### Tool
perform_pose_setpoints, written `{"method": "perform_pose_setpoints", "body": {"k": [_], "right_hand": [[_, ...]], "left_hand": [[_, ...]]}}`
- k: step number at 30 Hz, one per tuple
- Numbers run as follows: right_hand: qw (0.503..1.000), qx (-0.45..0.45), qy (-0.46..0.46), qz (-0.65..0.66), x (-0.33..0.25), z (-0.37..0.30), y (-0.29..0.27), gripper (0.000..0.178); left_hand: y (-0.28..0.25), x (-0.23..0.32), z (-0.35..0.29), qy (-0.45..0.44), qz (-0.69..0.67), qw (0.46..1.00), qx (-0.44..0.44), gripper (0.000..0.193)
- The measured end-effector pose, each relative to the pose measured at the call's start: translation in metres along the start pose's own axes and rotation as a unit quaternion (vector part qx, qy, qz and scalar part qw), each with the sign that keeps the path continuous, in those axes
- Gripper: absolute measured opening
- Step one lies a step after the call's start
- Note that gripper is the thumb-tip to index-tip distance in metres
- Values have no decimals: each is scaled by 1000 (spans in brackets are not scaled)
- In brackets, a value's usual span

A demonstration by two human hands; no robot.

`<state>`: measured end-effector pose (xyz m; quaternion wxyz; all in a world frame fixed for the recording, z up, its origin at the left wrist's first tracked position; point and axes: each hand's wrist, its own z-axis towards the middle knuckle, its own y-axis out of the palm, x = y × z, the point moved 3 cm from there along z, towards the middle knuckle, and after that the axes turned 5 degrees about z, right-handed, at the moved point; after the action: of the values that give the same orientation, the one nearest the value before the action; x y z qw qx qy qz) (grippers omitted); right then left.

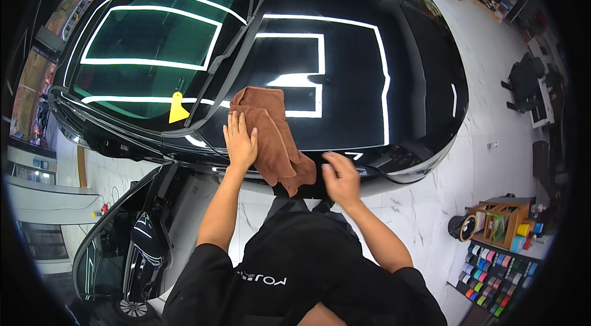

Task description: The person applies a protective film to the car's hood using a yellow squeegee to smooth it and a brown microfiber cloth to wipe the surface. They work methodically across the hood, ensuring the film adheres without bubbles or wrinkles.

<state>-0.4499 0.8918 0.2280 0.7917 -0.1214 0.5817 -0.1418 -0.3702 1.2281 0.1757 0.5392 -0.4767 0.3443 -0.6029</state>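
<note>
A folded brown cloth [271,135] lies on the black car's fender and the near edge of its hood [351,61], its lower corner hanging over the side. Flat on the cloth's left part rests my left hand [241,141], fingers stretched out. To the right of the cloth, apart from it, my right hand [342,179] hovers by the fender with fingers loosely bent and thumb apart. Nothing shows in it, though it is slightly blurred. On the lower windshield [141,80] lies a yellow scraper [178,108] with a dark handle-like piece above it.
A car door [117,246] stands open at the lower left. Rows of colourful rolls [492,277] and a wooden organizer [502,224] stand at the right on the marble-patterned floor [394,221]. A black chair [526,86] is farther right. Wiper arms [231,58] lie along the windshield's base.
</note>
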Motion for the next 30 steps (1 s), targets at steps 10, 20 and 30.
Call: {"method": "perform_pose_setpoints", "body": {"k": [10,20,30], "right_hand": [[930,-225,-215,-196,-33,103,234,71],[898,-34,-166,-405,87,369,122,56],[845,60,72,-526,143,479,108,51]], "left_hand": [[-46,-143,32,2,-18,998,62,41],[-46,-151,28,5,-29,998,62,21],[-60,-139,36,-9,-59,994,93,32]]}}
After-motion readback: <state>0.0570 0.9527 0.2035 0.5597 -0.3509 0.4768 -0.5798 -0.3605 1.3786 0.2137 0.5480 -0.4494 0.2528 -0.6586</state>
